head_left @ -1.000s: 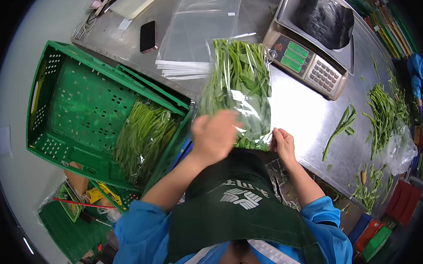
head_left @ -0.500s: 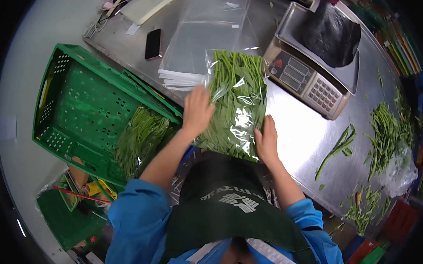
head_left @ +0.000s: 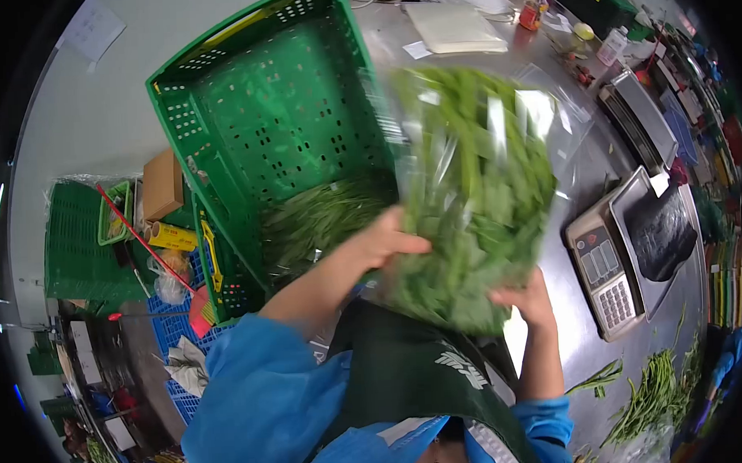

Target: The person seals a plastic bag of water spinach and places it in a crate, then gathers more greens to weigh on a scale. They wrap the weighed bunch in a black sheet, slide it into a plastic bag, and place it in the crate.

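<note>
A clear plastic bag of leafy green vegetables is held up in front of my apron, stems toward the far side, blurred by motion. My left hand grips its left edge, with the thumb lying over the front. On the lower right edge, my right hand has its thumb on the plastic and its other fingers hidden behind. Left of the bag stands a tilted green crate, and bagged greens lie at its near end.
On the metal table to the right are a scale with a black bag on its pan and loose greens. A stack of pale sheets lies at the back. A cardboard box stands left of the crate.
Both hands have lifted the bag of greens off the table and closer to me. My view has turned left, bringing more of the green crate into sight.
</note>
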### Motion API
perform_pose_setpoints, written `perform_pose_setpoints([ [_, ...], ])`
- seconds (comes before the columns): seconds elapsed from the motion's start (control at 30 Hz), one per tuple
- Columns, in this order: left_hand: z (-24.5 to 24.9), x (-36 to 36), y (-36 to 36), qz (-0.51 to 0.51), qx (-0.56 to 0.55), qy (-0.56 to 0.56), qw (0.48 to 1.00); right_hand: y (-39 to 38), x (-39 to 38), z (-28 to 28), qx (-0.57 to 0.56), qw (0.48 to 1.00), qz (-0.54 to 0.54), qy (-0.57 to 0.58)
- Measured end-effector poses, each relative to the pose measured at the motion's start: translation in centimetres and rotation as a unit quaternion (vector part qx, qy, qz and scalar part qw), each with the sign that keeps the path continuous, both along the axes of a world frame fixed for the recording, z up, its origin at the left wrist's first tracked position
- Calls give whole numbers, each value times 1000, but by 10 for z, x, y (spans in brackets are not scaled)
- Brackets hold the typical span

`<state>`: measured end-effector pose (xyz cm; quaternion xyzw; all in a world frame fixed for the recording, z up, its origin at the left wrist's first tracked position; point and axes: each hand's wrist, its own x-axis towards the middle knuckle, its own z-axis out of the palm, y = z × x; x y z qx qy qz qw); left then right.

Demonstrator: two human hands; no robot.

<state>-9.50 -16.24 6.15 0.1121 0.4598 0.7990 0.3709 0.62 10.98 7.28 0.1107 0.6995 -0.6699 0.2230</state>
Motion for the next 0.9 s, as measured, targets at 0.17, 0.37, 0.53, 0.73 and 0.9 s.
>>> perform_pose_setpoints([
  [0.17, 40, -5, -136, 355, -366, 270, 817, -102, -61, -1, 69, 961, -12, 266],
  [0.37, -97, -12, -179, 41, -545, 498, 673, -133, -56, -45, 10, 988, 25, 154],
  [0.53, -93, -78, -197, 258, -538, 470, 650, -115, -33, -69, 52, 992, -41, 105],
  [0.73, -216, -103, -174, 150, -640, 530, 535, -113, 22, -47, 213, 968, -70, 115],
  [0.9, -176, -123, -165, 339, -483, 470, 657, -63, 105, -66, 269, 943, -193, 35],
])
